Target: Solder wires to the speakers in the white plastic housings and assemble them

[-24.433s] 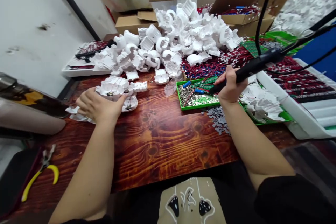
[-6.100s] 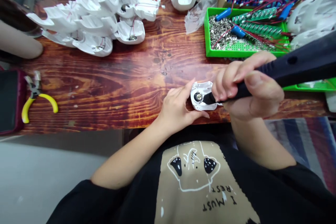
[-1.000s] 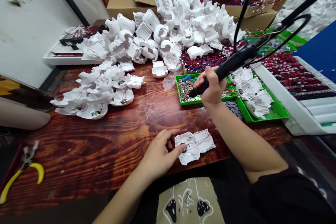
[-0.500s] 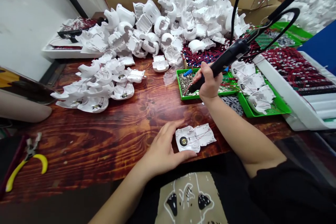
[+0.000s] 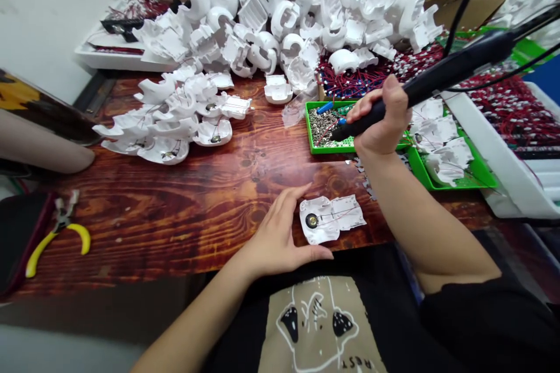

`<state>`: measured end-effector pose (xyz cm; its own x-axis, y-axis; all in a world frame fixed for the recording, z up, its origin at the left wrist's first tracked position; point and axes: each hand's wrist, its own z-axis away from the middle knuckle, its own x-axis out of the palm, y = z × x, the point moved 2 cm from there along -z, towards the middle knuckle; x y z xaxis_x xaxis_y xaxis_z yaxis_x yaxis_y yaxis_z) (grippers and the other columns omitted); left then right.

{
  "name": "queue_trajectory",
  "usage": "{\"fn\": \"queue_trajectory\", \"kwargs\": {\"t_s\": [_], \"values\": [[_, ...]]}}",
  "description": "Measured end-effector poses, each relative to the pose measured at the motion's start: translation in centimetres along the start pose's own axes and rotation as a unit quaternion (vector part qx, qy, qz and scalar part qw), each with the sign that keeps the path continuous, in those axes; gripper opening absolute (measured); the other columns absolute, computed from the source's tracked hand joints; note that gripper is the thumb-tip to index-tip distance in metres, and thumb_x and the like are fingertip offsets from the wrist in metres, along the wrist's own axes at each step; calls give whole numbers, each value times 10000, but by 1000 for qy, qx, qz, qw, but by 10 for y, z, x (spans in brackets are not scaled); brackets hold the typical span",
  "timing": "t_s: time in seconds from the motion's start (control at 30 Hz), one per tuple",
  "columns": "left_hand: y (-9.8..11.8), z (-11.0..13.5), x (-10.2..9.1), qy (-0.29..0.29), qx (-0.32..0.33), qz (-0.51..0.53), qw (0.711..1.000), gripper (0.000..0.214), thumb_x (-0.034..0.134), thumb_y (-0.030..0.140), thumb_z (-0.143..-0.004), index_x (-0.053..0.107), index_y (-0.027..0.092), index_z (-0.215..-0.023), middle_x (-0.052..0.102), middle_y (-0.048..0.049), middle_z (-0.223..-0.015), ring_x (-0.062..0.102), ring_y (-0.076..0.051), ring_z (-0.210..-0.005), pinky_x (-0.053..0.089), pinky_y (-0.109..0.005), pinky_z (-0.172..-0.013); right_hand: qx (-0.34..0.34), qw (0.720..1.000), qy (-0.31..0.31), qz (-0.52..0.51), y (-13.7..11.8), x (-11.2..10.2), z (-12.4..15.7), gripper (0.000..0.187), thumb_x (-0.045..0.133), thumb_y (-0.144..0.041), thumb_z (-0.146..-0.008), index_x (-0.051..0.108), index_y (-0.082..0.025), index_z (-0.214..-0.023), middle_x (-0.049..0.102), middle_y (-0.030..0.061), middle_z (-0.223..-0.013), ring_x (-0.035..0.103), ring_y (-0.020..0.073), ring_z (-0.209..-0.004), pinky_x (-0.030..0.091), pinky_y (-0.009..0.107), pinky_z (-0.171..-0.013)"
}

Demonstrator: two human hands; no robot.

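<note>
My right hand (image 5: 385, 122) is wrapped around a black electric screwdriver (image 5: 431, 78) with a cord, its tip pointing down at small screws (image 5: 322, 127) in a green tray (image 5: 332, 150). Near the table's front edge lies a white plastic housing (image 5: 321, 234), open side up, with a small round speaker (image 5: 312, 221) and thin red and black wires. My left hand (image 5: 280, 233) rests around the housing's left side, thumb and fingers spread apart, with a narrow gap between them and the part.
White housings (image 5: 262, 41) are heaped at the back. Wired housings (image 5: 170, 143) lie at left, and others sit in a green tray (image 5: 481, 180) at right. Yellow-handled pliers (image 5: 61, 230) lie at far left. Beyond the trays stands a white foam box (image 5: 494, 169) with red wires.
The view has shifted, so the bench appears higher in the picture. My right hand and the screwdriver have tilted over the screw tray. My left hand stays beside the housing.
</note>
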<state>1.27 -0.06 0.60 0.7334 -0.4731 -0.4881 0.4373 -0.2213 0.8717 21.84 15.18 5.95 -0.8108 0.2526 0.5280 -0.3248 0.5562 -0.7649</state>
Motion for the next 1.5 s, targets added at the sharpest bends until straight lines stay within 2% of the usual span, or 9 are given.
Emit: {"fn": "queue_trajectory", "kwargs": {"t_s": [0.07,0.17,0.3,0.53,0.67,0.77,0.9,1.17,1.5], "values": [[2,-3,0,41,-29,27,998,943,821,600,-744,379,232,-1490,479,-156,-1461,506,-323,-1345,443,-523,-1134,0,1000,1,-7,-12,3,-1,387,655,-496,-793,424,-250,-604,377,-76,-476,385,83,-397,329,272,-387],[4,-13,0,159,-82,73,981,588,733,517,-860,558,199,-1322,629,-128,-1217,645,-237,-1034,561,-404,-877,-1,1000,-1,-24,-30,9,3,399,614,-493,-804,438,-234,-557,356,-70,-469,379,66,-388,323,253,-372],[7,-31,-1,254,-55,83,962,319,778,380,-830,679,183,-1061,666,-68,-1010,610,-140,-783,538,-302,-747,3,998,-36,-46,-50,16,21,408,567,-491,-844,468,-220,-555,353,-65,-472,403,56,-377,315,225,-362],[0,-55,14,262,-46,308,914,494,902,387,-685,694,177,-1080,703,-57,-993,604,-104,-710,564,-260,-646,-19,994,-85,-65,-69,22,57,339,601,-474,-818,539,-221,-600,392,-52,-477,445,72,-394,330,234,-356],[3,-56,16,236,0,416,878,420,894,366,-702,702,180,-1026,757,-57,-977,712,-156,-821,625,-316,-729,-24,993,-85,-74,-74,25,66,329,584,-460,-849,578,-225,-620,390,-49,-476,440,71,-392,321,227,-346],[4,-54,12,219,-10,451,865,332,897,370,-698,742,178,-920,783,-50,-930,737,-165,-823,632,-331,-775,-28,992,-88,-91,-75,27,69,319,594,-440,-851,595,-218,-623,393,-45,-477,446,76,-394,322,231,-340],[1,-50,7,252,-30,424,869,254,898,354,-688,784,177,-829,791,-44,-838,714,-135,-720,611,-283,-728,-31,994,-80,-65,-74,29,70,325,599,-464,-833,580,-225,-613,401,-49,-469,428,70,-382,313,232,-329],[3,-43,2,347,-26,214,913,166,853,322,-731,795,183,-799,772,-33,-744,639,-111,-589,520,-229,-547,-44,994,-94,-40,-72,32,77,334,565,-460,-855,515,-232,-616,375,-53,-492,423,59,-393,332,230,-352],[1,-43,0,364,36,80,927,75,799,264,-797,804,215,-853,787,-19,-803,677,-129,-641,568,-266,-664,-40,994,-98,-33,-67,32,83,315,552,-420,-849,484,-230,-607,368,-50,-498,417,61,-396,347,240,-370]]}}
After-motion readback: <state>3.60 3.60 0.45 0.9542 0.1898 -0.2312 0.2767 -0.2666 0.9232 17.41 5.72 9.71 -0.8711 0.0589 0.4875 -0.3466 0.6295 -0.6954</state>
